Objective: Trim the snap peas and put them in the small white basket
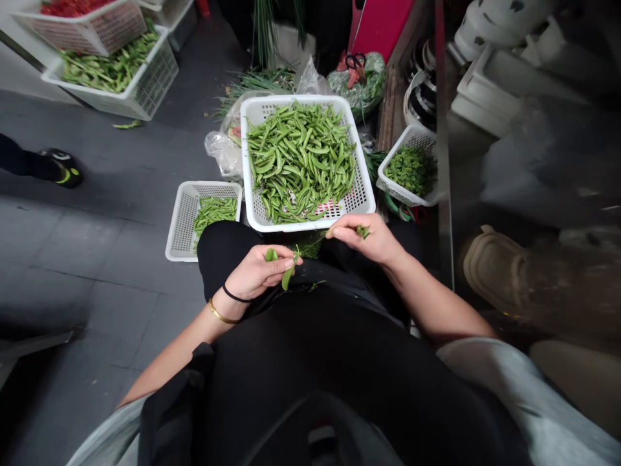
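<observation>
My left hand [264, 268] is closed over my lap, pinching a green pea pod [288, 277] between thumb and fingers; more green pod shows in its palm. To its right, my right hand [361, 234] is closed in a pinch on a thin green string [317, 237] that runs across toward the left hand. Small green scraps [363, 230] stick out of the right fist. Just beyond both hands, a white basket [310, 228] holds a large heap of pea pods [303, 155]. The right hand is by its near right corner.
A smaller white basket [179, 223] with pods stands at left, another with leafy trimmings [411, 169] at right. Stacked baskets [155, 77] hold green and red produce at the upper left. A person's shoe [63, 168] is at far left. A metal edge [444, 162] runs along the right.
</observation>
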A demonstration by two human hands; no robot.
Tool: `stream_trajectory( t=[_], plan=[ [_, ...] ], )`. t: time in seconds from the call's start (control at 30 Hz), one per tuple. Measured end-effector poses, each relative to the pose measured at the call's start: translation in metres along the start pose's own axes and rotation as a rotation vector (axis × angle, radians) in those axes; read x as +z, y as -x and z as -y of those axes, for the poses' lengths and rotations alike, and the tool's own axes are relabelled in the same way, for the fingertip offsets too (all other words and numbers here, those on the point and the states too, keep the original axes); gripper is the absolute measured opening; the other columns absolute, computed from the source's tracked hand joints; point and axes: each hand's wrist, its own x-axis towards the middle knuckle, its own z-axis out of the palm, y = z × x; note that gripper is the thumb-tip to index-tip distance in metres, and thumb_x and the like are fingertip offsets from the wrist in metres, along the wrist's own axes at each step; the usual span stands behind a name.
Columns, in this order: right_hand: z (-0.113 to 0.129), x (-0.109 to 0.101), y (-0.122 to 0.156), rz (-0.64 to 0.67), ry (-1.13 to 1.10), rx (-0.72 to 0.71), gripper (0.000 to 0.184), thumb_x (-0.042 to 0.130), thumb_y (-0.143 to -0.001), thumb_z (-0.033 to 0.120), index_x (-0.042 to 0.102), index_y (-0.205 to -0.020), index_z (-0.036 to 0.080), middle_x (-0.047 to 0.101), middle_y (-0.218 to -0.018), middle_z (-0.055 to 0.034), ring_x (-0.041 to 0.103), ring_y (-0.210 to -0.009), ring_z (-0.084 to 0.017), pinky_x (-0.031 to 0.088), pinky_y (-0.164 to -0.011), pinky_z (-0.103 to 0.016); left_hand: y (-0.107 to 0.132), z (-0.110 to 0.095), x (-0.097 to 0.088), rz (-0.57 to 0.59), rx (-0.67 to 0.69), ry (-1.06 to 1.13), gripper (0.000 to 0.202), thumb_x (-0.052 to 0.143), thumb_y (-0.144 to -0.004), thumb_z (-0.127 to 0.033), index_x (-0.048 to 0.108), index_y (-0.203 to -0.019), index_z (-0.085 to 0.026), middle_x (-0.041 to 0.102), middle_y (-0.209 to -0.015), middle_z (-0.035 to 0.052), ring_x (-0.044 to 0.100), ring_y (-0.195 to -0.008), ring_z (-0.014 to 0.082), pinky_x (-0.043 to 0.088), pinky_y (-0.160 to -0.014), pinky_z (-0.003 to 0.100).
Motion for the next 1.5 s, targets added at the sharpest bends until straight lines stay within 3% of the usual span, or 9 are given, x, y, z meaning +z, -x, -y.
stream_trajectory(
  t=[0.2, 0.37, 0.57, 0.73, 0.9, 1.1, 1.3, 1.4, 1.5],
  plan=[
    [0.003, 0.014, 0.008, 0.066, 0.552, -0.270, 0.036, 0.057, -0.086, 0.040, 0.061, -0.113, 0.017, 0.067, -0.079, -0.0042, 0.058, -0.065, -0.013, 0.040, -0.059, -0.023, -0.004, 0.004, -0.004, 0.107, -0.048, -0.058, 0.024, 0.077, -0.066, -0.028, 0.071, -0.078, -0.008, 0.049, -0.044, -0.0012, 0.027, -0.035, 0.0007, 0.016, -0.036, 0.017],
    [0.002, 0.039, 0.007, 0.283, 0.815, -0.506, 0.020, 0.044, -0.089, 0.021, 0.063, -0.089, 0.017, 0.060, -0.066, -0.0030, 0.051, -0.057, -0.012, 0.029, -0.052, -0.024, -0.003, -0.001, -0.003, 0.143, -0.033, -0.287, 0.023, 0.074, -0.069, -0.033, 0.069, -0.074, -0.011, 0.051, -0.048, -0.0009, 0.029, -0.036, 0.0024, 0.023, -0.039, 0.019],
    [0.004, 0.051, -0.003, 0.178, 0.305, -0.343, 0.022, 0.042, -0.089, 0.022, 0.053, -0.072, 0.015, 0.054, -0.062, -0.0001, 0.045, -0.054, -0.008, 0.032, -0.053, -0.021, 0.010, -0.014, 0.019, 0.030, 0.463, -0.822, 0.008, 0.072, -0.070, -0.023, 0.071, -0.066, -0.015, 0.059, -0.058, 0.0026, 0.048, -0.055, 0.0098, 0.038, -0.054, 0.022],
    [-0.001, 0.065, -0.005, -0.204, 0.018, -0.142, 0.023, 0.045, -0.089, 0.026, 0.054, -0.071, 0.015, 0.051, -0.061, 0.0019, 0.045, -0.056, -0.007, 0.037, -0.058, -0.020, 0.003, -0.010, 0.011, -0.384, 0.596, -0.177, 0.015, 0.066, -0.074, -0.027, 0.064, -0.066, -0.015, 0.056, -0.051, -0.0007, 0.042, -0.037, 0.0073, 0.029, -0.035, 0.019],
    [-0.019, 0.052, -0.003, 0.090, -0.101, 0.167, 0.013, 0.058, -0.081, 0.024, 0.062, -0.085, 0.013, 0.056, -0.069, 0.0016, 0.048, -0.058, -0.006, 0.040, -0.058, -0.019, -0.001, -0.025, -0.018, -0.376, 0.564, 0.094, 0.014, 0.068, -0.069, -0.027, 0.060, -0.067, -0.016, 0.060, -0.055, 0.0002, 0.051, -0.040, 0.0110, 0.035, -0.033, 0.019],
    [-0.014, 0.054, -0.008, 0.466, -0.455, 0.520, 0.039, 0.060, -0.080, 0.025, 0.049, -0.117, 0.018, 0.038, -0.048, 0.0129, 0.032, -0.034, -0.002, 0.024, -0.032, -0.013, 0.001, -0.018, 0.007, -0.133, 0.515, -0.489, 0.019, 0.072, -0.071, -0.021, 0.072, -0.089, -0.015, 0.062, -0.061, 0.0009, 0.049, -0.048, 0.0076, 0.039, -0.046, 0.019],
    [-0.012, 0.066, -0.011, 0.618, -0.606, 0.456, 0.028, 0.062, -0.081, 0.038, 0.044, -0.075, 0.017, 0.038, -0.044, 0.0117, 0.037, -0.033, -0.003, 0.031, -0.031, -0.013, -0.008, -0.012, 0.018, -0.087, 0.556, -0.754, 0.008, 0.073, -0.071, -0.023, 0.072, -0.073, -0.016, 0.067, -0.070, 0.0048, 0.058, -0.062, 0.0126, 0.045, -0.059, 0.023],
    [-0.017, 0.058, -0.009, 0.714, -0.625, 0.361, 0.038, 0.050, -0.086, 0.052, 0.048, -0.079, 0.015, 0.056, -0.058, 0.0031, 0.052, -0.042, -0.007, 0.043, -0.037, -0.017, -0.008, -0.010, 0.011, -0.218, 0.459, -0.548, 0.015, 0.076, -0.068, -0.027, 0.067, -0.070, -0.014, 0.064, -0.062, 0.0026, 0.050, -0.048, 0.0084, 0.038, -0.045, 0.020],
    [-0.020, 0.049, -0.006, 0.583, -0.625, 0.318, 0.043, 0.046, -0.087, 0.056, 0.050, -0.096, 0.014, 0.060, -0.071, 0.0003, 0.059, -0.054, -0.008, 0.049, -0.043, -0.017, -0.008, -0.008, 0.004, -0.267, 0.396, -0.410, 0.020, 0.078, -0.067, -0.028, 0.065, -0.069, -0.014, 0.057, -0.052, -0.0011, 0.038, -0.039, 0.0047, 0.027, -0.038, 0.018]
  ],
)
